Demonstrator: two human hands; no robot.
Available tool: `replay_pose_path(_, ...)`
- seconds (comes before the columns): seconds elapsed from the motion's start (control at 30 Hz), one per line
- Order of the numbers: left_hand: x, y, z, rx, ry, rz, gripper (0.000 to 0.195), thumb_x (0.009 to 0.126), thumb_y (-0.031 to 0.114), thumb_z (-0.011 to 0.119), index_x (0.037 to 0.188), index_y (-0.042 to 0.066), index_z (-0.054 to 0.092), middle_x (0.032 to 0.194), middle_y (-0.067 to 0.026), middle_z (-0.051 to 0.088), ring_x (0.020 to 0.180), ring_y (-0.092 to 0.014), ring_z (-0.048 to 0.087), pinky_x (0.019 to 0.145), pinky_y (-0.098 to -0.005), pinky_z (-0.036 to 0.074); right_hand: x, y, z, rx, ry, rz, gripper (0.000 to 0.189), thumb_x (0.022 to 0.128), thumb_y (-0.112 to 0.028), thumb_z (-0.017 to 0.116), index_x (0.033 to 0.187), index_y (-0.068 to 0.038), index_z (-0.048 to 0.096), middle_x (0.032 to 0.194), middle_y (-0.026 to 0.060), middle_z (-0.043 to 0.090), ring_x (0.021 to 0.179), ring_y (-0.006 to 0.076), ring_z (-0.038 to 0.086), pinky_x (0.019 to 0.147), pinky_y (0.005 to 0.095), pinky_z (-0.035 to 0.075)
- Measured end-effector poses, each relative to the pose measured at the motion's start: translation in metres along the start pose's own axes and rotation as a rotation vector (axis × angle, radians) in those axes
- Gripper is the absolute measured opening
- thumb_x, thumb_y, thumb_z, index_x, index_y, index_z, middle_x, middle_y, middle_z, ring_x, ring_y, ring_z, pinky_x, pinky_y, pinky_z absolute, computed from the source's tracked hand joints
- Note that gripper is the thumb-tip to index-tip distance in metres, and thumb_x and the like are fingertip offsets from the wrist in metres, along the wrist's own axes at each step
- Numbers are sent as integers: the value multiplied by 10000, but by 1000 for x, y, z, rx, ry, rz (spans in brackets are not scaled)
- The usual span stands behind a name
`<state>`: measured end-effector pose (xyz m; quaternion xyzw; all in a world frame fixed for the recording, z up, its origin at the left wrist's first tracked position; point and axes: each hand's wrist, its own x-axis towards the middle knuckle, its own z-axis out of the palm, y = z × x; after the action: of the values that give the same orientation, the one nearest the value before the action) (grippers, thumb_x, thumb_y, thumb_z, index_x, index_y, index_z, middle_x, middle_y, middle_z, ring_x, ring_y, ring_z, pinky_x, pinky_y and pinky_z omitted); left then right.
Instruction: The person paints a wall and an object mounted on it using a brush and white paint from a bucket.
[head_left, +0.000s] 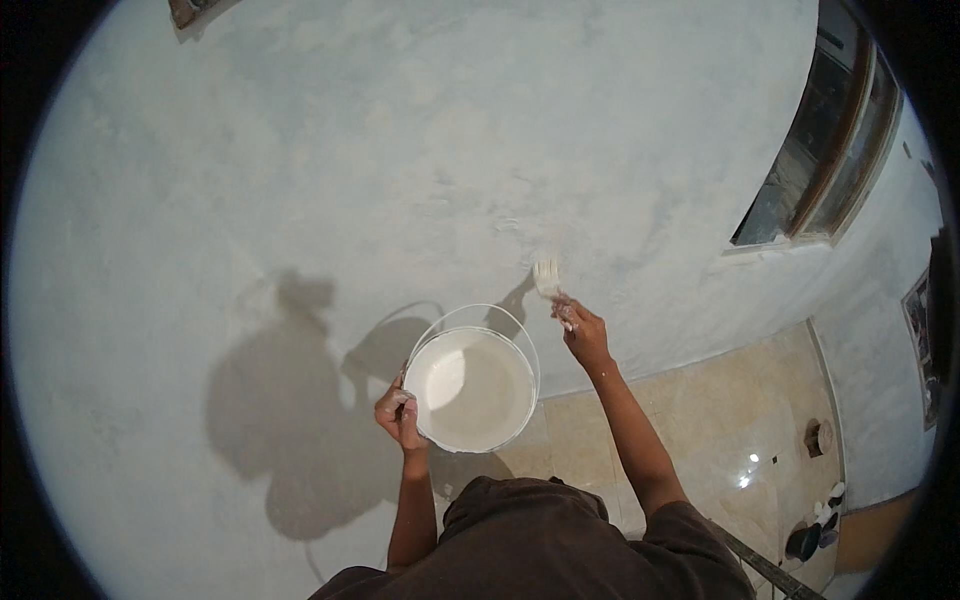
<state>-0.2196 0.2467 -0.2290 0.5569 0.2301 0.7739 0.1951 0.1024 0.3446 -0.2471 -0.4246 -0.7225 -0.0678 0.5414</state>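
Note:
My left hand grips the left rim of a white plastic bucket, whose wire handle stands up over its far side. Inside the bucket is a pale, off-white coating, partly in shadow. In my right hand is a paintbrush covered in white paint, its bristles against the wall or very near it. That wall is patchy white and pale grey, with a few raised marks above the brush. White smears cover the fingers of both hands. The brush's handle is mostly hidden by my fingers.
A window with a brown frame is at the upper right. Below lies a tiled floor with a small round object and a dark container beside several small items. A long bar runs behind my right side. My shadow falls on the wall at left.

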Motion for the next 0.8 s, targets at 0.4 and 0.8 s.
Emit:
replay_pose_path(0.4, -2, -1, -1, 19, 54, -27, 348, 857, 229, 601, 693, -46, 466, 937, -279, 656, 1015, -367, 650, 1026, -521, 421, 102, -53, -37, 92, 410, -220, 317, 739, 155, 625, 1006, -10, 665, 1147, 171, 680, 1013, 289, 699, 739, 339, 616)
replay_pose_path(0.8, 1, -1, -11, 51, 1, -29, 345, 846, 222, 616, 703, -60, 475, 1157, -407, 601, 1039, -371, 646, 998, -469, 438, 66, -27, -15, 22, 87, -126, 308, 733, 152, 608, 954, -59, 643, 1031, 109, 701, 908, 288, 706, 679, 361, 592)
